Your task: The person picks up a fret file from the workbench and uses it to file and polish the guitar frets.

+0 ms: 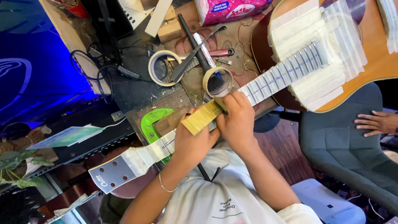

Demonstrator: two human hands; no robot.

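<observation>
Your left hand [192, 139] and right hand [237, 120] both pinch the yellow sanding strip [202, 117], fingers closed on it, pressing it across the taped guitar neck [265, 85] beside 2 tape rolls [217, 81].

A guitar repair workshop: masked guitar [315, 54], tape rolls [162, 67], cluttered workbench [137, 89].
</observation>
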